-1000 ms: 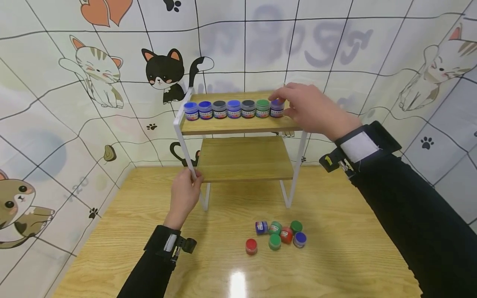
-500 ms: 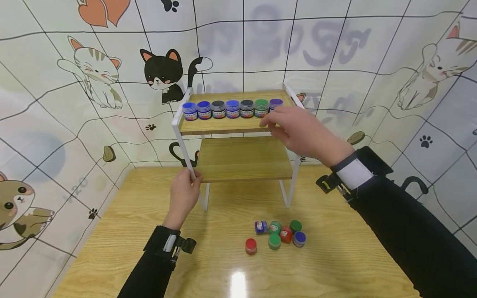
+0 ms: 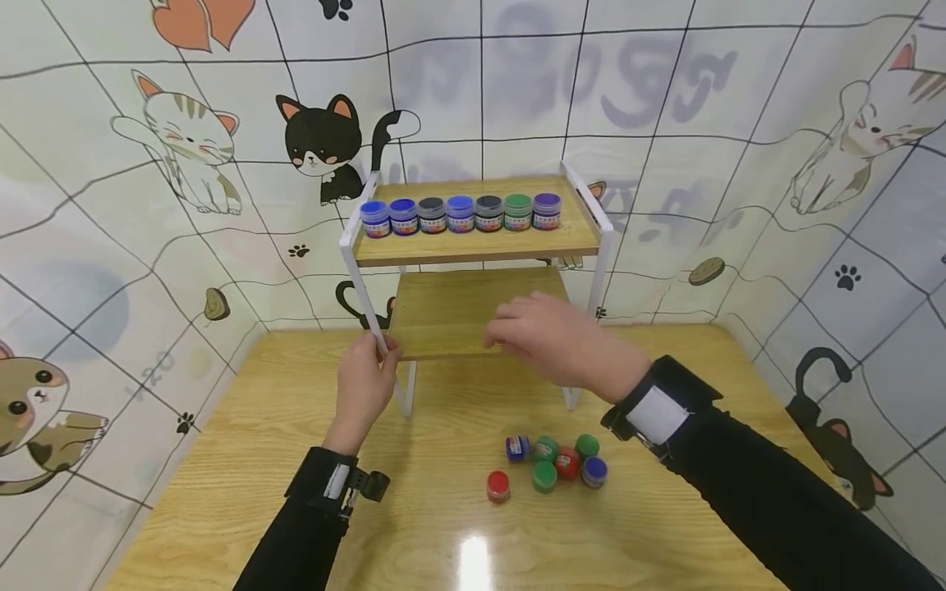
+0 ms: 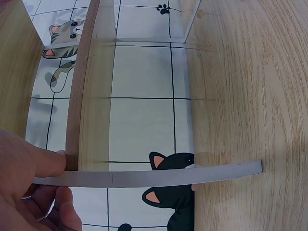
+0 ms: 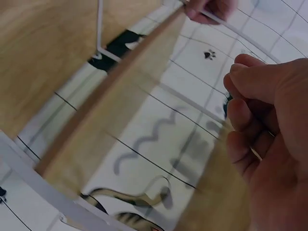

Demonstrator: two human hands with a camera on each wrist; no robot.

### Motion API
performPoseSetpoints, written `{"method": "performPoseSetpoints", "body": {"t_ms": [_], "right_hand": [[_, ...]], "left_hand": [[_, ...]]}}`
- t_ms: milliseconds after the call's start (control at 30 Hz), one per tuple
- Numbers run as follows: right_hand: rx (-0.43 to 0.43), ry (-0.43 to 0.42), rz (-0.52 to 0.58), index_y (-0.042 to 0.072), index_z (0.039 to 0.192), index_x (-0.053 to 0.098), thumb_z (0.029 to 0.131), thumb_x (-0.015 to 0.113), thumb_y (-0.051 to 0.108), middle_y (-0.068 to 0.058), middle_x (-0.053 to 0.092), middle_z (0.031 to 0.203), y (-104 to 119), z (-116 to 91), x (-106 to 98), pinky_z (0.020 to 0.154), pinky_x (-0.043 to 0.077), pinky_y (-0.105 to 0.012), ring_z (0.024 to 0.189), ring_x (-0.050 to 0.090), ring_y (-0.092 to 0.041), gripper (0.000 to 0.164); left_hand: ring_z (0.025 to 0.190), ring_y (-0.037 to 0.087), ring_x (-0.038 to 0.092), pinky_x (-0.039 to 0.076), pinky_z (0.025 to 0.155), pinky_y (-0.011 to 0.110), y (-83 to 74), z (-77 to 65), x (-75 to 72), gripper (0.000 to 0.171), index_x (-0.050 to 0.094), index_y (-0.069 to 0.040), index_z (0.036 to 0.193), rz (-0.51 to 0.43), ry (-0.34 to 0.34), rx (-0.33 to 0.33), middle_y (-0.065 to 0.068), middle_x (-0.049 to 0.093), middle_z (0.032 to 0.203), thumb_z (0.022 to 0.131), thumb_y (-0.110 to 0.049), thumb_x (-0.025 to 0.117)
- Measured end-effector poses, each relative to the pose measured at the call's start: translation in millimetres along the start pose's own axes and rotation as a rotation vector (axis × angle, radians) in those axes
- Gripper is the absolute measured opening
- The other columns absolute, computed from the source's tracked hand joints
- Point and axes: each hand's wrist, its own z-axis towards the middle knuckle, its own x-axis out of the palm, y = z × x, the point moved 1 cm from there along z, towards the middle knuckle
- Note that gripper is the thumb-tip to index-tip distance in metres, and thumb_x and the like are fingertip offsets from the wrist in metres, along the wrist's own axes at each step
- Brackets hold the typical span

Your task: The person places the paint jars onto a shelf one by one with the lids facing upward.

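Observation:
A two-tier shelf rack (image 3: 473, 261) with wooden boards and a white frame stands on the table. My left hand (image 3: 367, 379) grips its left front leg at the lower board; in the left wrist view thumb and fingers lie around the white bar (image 4: 144, 178). My right hand (image 3: 550, 341) is in front of the lower board, fingers loosely curled and holding nothing, as the right wrist view also shows. On the upper board, small paint jars with blue, black, green and purple lids form a row, a purple-lidded jar (image 3: 547, 212) at its right end.
Several more jars lie grouped on the table (image 3: 310, 509) before the rack: a red jar (image 3: 498, 487), a green jar (image 3: 544, 477), a blue-lidded jar (image 3: 594, 471) and others. A wall covering with cat drawings (image 3: 325, 148) encloses the back and sides.
My right hand has let go of the purple-lidded jar at the row's right end and moved down in front of the lower board. My left hand stays on the leg.

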Motion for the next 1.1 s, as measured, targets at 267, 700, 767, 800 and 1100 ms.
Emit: {"method": "performPoseSetpoints", "body": {"t_ms": [267, 700, 767, 800, 1100], "right_hand": [[0.009, 0.137, 0.091, 0.019, 0.105, 0.069, 0.091, 0.067, 0.01, 0.004, 0.07, 0.099, 9, -12, 55, 0.088, 0.053, -0.034, 0.091, 0.066, -0.013, 0.016], [0.12, 0.35, 0.275, 0.023, 0.107, 0.068, 0.09, 0.07, 0.027, 0.007, 0.069, 0.096, 20, -37, 124, 0.077, 0.05, -0.025, 0.083, 0.058, -0.004, 0.018], [0.122, 0.368, 0.309, 0.022, 0.109, 0.068, 0.089, 0.071, 0.032, 0.006, 0.069, 0.097, 22, -40, 130, 0.077, 0.05, -0.026, 0.084, 0.059, -0.006, 0.022], [0.122, 0.374, 0.325, 0.021, 0.109, 0.068, 0.088, 0.071, 0.034, 0.005, 0.069, 0.098, 23, -41, 132, 0.078, 0.05, -0.026, 0.085, 0.06, -0.007, 0.024], [0.148, 0.426, 0.391, 0.021, 0.11, 0.068, 0.08, 0.078, 0.039, 0.007, 0.067, 0.094, 29, -51, 149, 0.083, 0.044, -0.03, 0.084, 0.051, -0.004, 0.036]], "left_hand": [[0.085, 0.032, 0.061, 0.049, 0.074, 0.044, 1.3, -0.1, 0.5, 0.011, 0.064, -0.002, 0.096, 0.002, 0.0, -0.004, 0.016, 0.064, 0.09, 0.092, -0.012, 0.066], [0.083, 0.03, 0.059, 0.047, 0.072, 0.041, 0.6, 0.2, -0.5, 0.01, 0.064, -0.003, 0.095, -0.002, -0.001, 0.005, 0.015, 0.063, 0.089, 0.093, -0.013, 0.065], [0.082, 0.03, 0.059, 0.047, 0.072, 0.041, 0.9, 0.5, -0.1, 0.01, 0.064, -0.003, 0.095, -0.001, -0.003, 0.008, 0.015, 0.063, 0.089, 0.093, -0.012, 0.065], [0.082, 0.03, 0.059, 0.047, 0.072, 0.041, 1.3, 0.7, 0.2, 0.01, 0.064, -0.002, 0.095, 0.0, -0.005, 0.012, 0.014, 0.063, 0.089, 0.092, -0.012, 0.065], [0.083, 0.031, 0.06, 0.048, 0.072, 0.042, 2.3, 0.0, 1.5, 0.01, 0.063, -0.003, 0.095, -0.006, -0.02, 0.027, 0.014, 0.063, 0.088, 0.093, -0.012, 0.065]]}}
